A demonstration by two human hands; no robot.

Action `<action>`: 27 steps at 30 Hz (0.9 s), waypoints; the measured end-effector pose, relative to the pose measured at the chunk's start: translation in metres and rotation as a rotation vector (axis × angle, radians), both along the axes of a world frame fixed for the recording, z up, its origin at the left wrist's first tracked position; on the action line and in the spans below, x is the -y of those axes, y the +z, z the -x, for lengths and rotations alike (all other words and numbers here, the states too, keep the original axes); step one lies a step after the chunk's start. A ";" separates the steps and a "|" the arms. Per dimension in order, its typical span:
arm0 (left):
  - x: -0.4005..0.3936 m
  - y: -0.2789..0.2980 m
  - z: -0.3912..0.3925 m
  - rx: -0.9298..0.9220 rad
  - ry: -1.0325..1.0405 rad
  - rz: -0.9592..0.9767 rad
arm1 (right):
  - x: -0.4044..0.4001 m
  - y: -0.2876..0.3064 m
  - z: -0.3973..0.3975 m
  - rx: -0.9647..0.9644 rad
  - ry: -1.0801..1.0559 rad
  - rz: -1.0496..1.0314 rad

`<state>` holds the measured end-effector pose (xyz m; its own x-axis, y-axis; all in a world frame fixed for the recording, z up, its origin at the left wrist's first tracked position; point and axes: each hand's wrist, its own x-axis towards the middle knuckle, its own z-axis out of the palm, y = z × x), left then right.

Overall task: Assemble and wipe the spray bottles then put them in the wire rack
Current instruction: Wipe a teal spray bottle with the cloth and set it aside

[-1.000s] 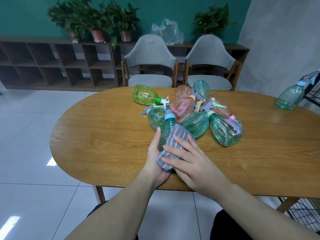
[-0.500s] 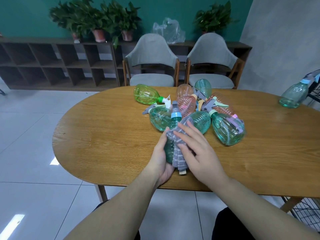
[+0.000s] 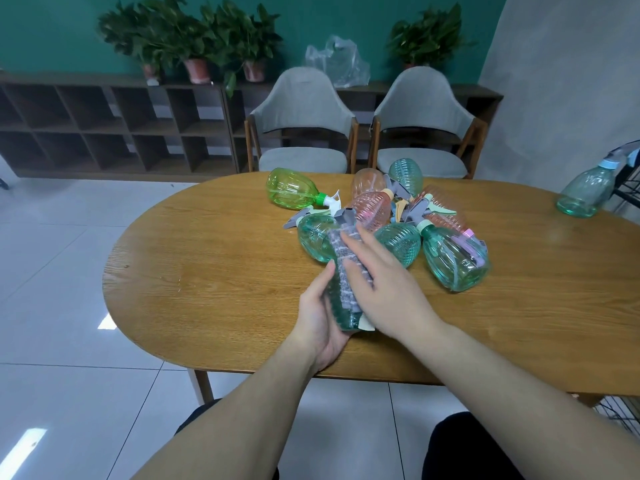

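A teal spray bottle [image 3: 343,308] lies lengthwise near the front of the wooden table [image 3: 207,271], its grey trigger head pointing away from me. My left hand [image 3: 320,320] grips its base from the left, thumb along the side. A grey checked cloth [image 3: 341,252] is draped over the bottle, and my right hand [image 3: 384,285] presses it down with straight fingers. Just beyond lies a pile of several bottles: a green one [image 3: 291,194], a pink one [image 3: 372,209] and teal ones [image 3: 453,261]. Another teal bottle [image 3: 585,194] stands at the far right beside the black wire rack [image 3: 628,188].
Two grey chairs [image 3: 304,126] stand behind the table, with dark cubby shelves [image 3: 104,129] and potted plants along the green wall. More black wire mesh [image 3: 620,410] shows low at the right edge. White tiled floor lies to the left.
My right hand has slid the cloth up the bottle from its base toward the neck. My left hand has kept hold of the base.
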<state>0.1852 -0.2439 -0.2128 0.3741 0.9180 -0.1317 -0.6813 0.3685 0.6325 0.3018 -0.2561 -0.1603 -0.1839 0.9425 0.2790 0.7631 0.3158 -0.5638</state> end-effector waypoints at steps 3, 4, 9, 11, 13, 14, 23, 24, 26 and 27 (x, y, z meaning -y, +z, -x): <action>-0.001 -0.003 0.000 -0.024 0.014 0.000 | 0.008 -0.010 -0.004 0.117 0.102 -0.149; -0.002 -0.005 -0.001 -0.028 0.013 0.002 | 0.011 -0.014 -0.007 0.139 0.133 -0.190; 0.000 -0.002 -0.002 -0.025 -0.046 0.069 | 0.020 -0.030 -0.024 0.243 0.303 -0.342; 0.001 -0.001 -0.001 -0.026 -0.067 0.066 | 0.022 -0.035 -0.031 0.247 0.350 -0.377; 0.000 -0.003 0.000 -0.032 -0.039 0.065 | 0.024 -0.042 -0.037 0.255 0.387 -0.421; 0.000 -0.003 0.001 -0.030 -0.024 0.063 | 0.026 -0.045 -0.040 0.252 0.399 -0.441; 0.003 -0.001 0.002 -0.076 -0.071 0.038 | 0.034 -0.052 -0.026 0.091 0.302 -0.448; 0.003 -0.001 0.001 -0.083 -0.080 0.037 | 0.033 -0.051 -0.024 0.067 0.285 -0.436; 0.003 0.003 -0.001 -0.107 -0.089 0.031 | 0.030 -0.047 -0.020 0.007 0.244 -0.410; 0.003 0.004 -0.002 -0.123 -0.082 0.031 | 0.028 -0.044 -0.019 -0.025 0.223 -0.395</action>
<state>0.1873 -0.2465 -0.2091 0.4269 0.8799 -0.2088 -0.5661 0.4401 0.6970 0.3209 -0.2838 -0.2042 -0.3591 0.7011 0.6160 0.6399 0.6654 -0.3844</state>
